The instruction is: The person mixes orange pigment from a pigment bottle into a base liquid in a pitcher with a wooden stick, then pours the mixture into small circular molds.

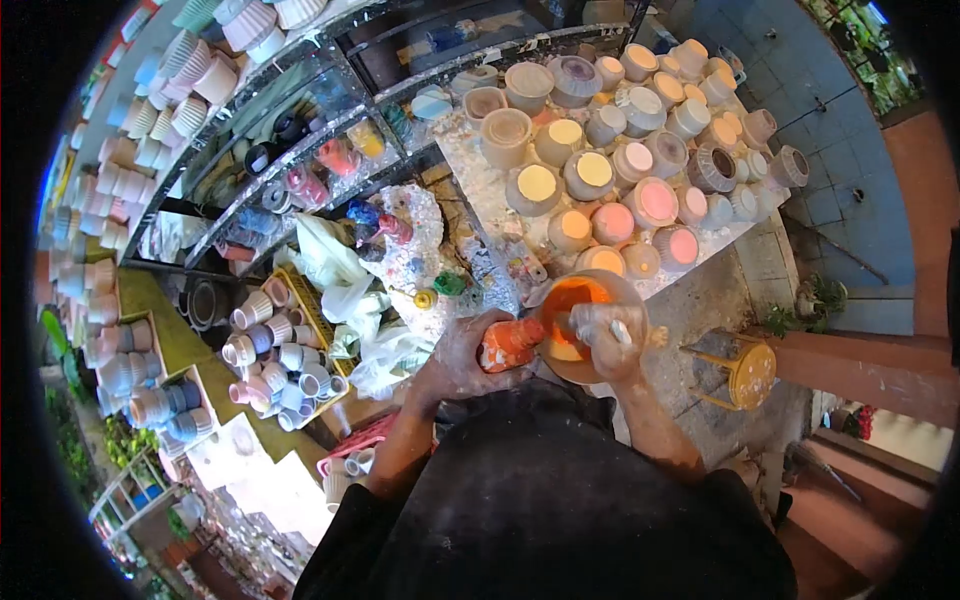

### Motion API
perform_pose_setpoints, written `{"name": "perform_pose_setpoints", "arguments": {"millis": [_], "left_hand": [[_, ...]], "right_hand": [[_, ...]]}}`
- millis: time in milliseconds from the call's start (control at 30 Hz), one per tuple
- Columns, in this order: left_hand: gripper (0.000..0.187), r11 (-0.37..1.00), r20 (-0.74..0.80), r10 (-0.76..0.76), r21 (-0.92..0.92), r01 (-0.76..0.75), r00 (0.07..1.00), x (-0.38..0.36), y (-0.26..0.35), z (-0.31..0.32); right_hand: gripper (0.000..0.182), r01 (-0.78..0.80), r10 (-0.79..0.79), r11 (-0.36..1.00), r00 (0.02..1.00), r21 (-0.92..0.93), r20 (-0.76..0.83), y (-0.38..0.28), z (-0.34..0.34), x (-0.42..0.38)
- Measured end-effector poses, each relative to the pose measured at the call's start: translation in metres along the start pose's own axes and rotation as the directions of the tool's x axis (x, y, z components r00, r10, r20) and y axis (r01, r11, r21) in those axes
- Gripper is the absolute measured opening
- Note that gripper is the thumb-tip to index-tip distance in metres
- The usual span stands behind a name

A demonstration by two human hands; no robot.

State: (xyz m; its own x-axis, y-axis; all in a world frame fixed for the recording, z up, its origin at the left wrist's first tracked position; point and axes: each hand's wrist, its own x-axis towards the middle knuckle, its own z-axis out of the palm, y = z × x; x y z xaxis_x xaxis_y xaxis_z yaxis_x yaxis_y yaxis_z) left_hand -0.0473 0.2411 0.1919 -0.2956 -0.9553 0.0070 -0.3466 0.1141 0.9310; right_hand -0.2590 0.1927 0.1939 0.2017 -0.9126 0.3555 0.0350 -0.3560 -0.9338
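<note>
My left hand (455,362) is wrapped round an orange squeeze bottle (508,346), which is tilted with its neck toward a round bowl (632,290). Inside that bowl is bright orange paint (575,295), with a paler orange patch at the near side. My right hand (605,338) is closed over the bowl's right part, its fingers smeared with pale residue. A small whitish end (621,331) shows at its fingers; what it belongs to is hidden.
Ahead, a speckled table (470,170) carries many pots with orange, yellow and pink contents. A yellow stool (750,372) stands at the right. On the left are a yellow crate (322,350) of small pots, plastic bags (330,255), a green bottle (450,284) and a metal rack (365,90).
</note>
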Motion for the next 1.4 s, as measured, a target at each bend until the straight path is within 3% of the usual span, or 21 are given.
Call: {"name": "perform_pose_setpoints", "arguments": {"millis": [33,100,200,267,367,400,467,533,567,600,633,667,733,800,867,900,967,1033,1067,1200,1400], "left_hand": [[0.052,0.994,-0.033,-0.017,-0.105,0.013,0.999,-0.004,-0.009,-0.006],[0.047,0.965,-0.185,-0.067,-0.264,0.016,0.98,-0.015,-0.021,-0.017],[0.053,0.862,-0.301,-0.201,-0.506,0.022,0.932,-0.033,-0.091,-0.035],[0.055,0.859,-0.415,-0.361,-0.497,0.125,0.835,-0.041,-0.122,-0.058],[0.052,0.891,-0.562,-0.391,-0.43,0.148,0.729,-0.049,-0.199,-0.093],[0.054,0.893,-0.607,-0.418,-0.412,0.182,0.676,-0.054,-0.226,-0.1],[0.058,0.925,-0.744,-0.19,0.082,0.37,0.64,-0.064,-0.281,-0.115],[0.057,0.885,-0.785,-0.153,0.162,0.437,0.601,-0.066,-0.329,-0.121],[0.057,0.92,-0.769,-0.232,0.025,0.39,0.596,-0.065,-0.365,-0.122],[0.056,0.925,-0.745,-0.235,0.026,0.38,0.625,-0.065,-0.386,-0.123],[0.055,0.929,-0.719,-0.239,0.027,0.369,0.652,-0.066,-0.406,-0.124],[0.054,0.914,-0.687,-0.154,0.174,0.367,0.71,-0.055,-0.417,-0.127],[0.048,0.939,-0.565,-0.219,0.098,0.328,0.795,-0.049,-0.452,-0.129],[0.044,0.915,-0.447,-0.395,-0.266,0.302,0.803,-0.04,-0.476,-0.121],[0.044,0.925,-0.358,-0.356,-0.002,0.38,0.863,-0.036,-0.514,-0.113],[0.048,0.913,-0.314,-0.407,-0.131,0.386,0.858,-0.031,-0.522,-0.105],[0.049,0.937,-0.345,-0.322,0.017,0.349,0.882,-0.017,-0.521,-0.099],[0.052,0.94,-0.362,-0.183,0.208,0.271,0.914,-0.009,-0.541,-0.096],[0.054,0.959,-0.362,-0.224,0.084,0.271,0.905,-0.008,-0.557,-0.091],[0.051,0.942,-0.312,-0.161,0.235,0.24,0.936,0.004,-0.571,-0.08],[0.054,0.902,-0.265,-0.152,0.356,0.243,0.952,0.001,-0.598,-0.073]], "right_hand": [[0.017,-0.131,0.125,0.991,0.981,0.031,0.146,0.002,-0.001,-0.008],[0.016,0.024,0.014,0.973,0.987,-0.231,0.162,-0.016,0.013,-0.015],[0.018,0.0,0.07,0.931,0.981,-0.365,0.179,-0.034,0.019,-0.017],[0.012,-0.044,0.129,0.879,0.98,-0.476,0.149,-0.034,0.012,-0.017],[0.014,-0.1,0.132,0.799,0.991,-0.593,0.011,-0.01,-0.018,-0.023],[0.013,-0.053,0.004,0.84,0.996,-0.539,-0.092,0.006,-0.024,-0.026],[0.01,-0.178,0.09,0.845,0.977,-0.504,-0.193,0.013,-0.021,-0.007],[0.01,-0.142,0.069,0.938,0.97,-0.315,-0.232,0.028,-0.032,-0.013],[0.011,-0.112,0.052,0.97,0.964,-0.217,-0.262,0.035,-0.037,-0.019],[0.01,-0.079,-0.024,0.918,0.967,-0.39,-0.253,0.033,-0.044,-0.033],[0.009,-0.102,0.019,0.952,0.961,-0.289,-0.276,0.024,-0.032,-0.032],[0.009,-0.121,0.061,0.975,0.952,-0.185,-0.299,0.016,-0.021,-0.032],[0.011,-0.247,0.264,0.964,0.932,0.098,-0.247,-0.004,0.018,-0.022],[0.013,-0.365,0.352,0.922,0.929,-0.131,-0.115,-0.011,0.024,-0.033],[0.015,-0.333,0.304,0.926,0.937,-0.178,-0.172,-0.014,-0.031,-0.055],[0.017,-0.32,0.268,0.919,0.936,-0.232,-0.228,-0.01,-0.044,-0.056],[0.018,-0.315,0.179,0.875,0.916,-0.368,-0.36,0.0,-0.054,-0.04],[0.017,-0.25,0.09,0.902,0.907,-0.353,-0.412,0.012,-0.041,-0.014],[0.015,-0.177,0.064,0.952,0.914,-0.251,-0.401,0.015,-0.026,-0.006],[0.011,-0.2,0.194,0.98,0.932,0.011,-0.306,0.009,0.007,-0.015],[0.012,-0.362,0.308,0.92,0.906,-0.154,-0.29,-0.005,-0.004,-0.035]]}}
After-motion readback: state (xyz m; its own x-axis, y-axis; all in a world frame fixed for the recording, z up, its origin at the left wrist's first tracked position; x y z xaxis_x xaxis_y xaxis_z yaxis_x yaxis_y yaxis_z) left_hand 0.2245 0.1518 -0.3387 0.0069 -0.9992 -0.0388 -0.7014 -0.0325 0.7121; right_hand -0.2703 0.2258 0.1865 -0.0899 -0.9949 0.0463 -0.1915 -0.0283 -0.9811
